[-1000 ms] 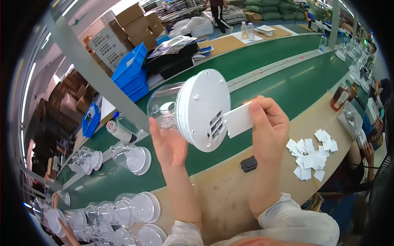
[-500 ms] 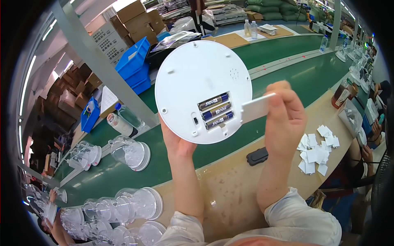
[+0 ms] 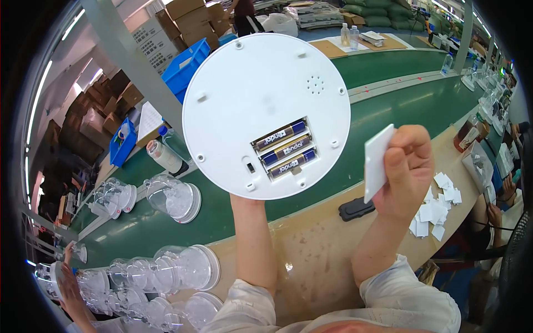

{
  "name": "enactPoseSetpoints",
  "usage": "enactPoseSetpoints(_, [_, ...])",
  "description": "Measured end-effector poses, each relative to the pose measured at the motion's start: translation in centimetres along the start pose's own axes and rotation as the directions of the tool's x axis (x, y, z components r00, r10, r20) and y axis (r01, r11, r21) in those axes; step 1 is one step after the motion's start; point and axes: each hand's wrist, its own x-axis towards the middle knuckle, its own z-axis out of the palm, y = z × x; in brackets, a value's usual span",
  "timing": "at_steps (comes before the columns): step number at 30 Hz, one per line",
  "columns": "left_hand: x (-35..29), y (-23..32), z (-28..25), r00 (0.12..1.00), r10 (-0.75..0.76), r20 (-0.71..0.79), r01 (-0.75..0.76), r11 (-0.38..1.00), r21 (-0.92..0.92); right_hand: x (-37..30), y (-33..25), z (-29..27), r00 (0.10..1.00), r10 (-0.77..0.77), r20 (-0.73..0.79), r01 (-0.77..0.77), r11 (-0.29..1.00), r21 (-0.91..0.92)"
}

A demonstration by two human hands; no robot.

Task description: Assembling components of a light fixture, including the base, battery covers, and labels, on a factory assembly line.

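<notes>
My left hand [image 3: 248, 204] holds up a round white plastic base [image 3: 244, 100] from behind, its underside turned toward me; most of that hand's fingers are hidden by the disc. Three dark blue and gold batteries [image 3: 286, 149] lie in the uncovered compartment in its lower part, beside a small black slide switch [image 3: 250, 167]. To the right, my right hand [image 3: 411, 172] pinches a thin white battery cover [image 3: 378, 164] between thumb and fingers. The cover is tilted nearly on edge and is apart from the base.
White square pieces [image 3: 433, 212] are heaped on the tan bench [image 3: 311, 250], right of a small black object [image 3: 356, 210]. Clear domes on white bases [image 3: 183, 269] stand at lower left, near another person's hand [image 3: 71, 291]. A green belt [image 3: 400, 119] runs behind, with bottles [image 3: 165, 158] at left.
The base has come closer and tilted to face me more squarely. My right hand has moved right and down with the cover, turning it upright and away from the compartment.
</notes>
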Motion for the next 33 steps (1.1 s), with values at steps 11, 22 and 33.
enactPoseSetpoints(11, [0.1, 0.6, 3.5, 0.987, -0.063, -0.147, 0.011, 0.945, -0.328, -0.1, 0.2, 2.0, 0.993, 0.007, 0.117, 0.015, 0.981, -0.194])
enactPoseSetpoints(22, [0.0, 0.5, 3.7, 0.969, 0.106, -0.222, -0.075, 0.987, 0.144, -0.4, 1.2, 2.2, 0.968, 0.252, -0.019, -0.248, 0.962, 0.116])
enactPoseSetpoints(33, [0.0, 0.6, 0.8, 0.943, 0.257, -0.211, -0.2, 0.945, 0.257, -0.3, 0.1, 4.4, 0.88, 0.467, 0.087, -0.474, 0.874, 0.109])
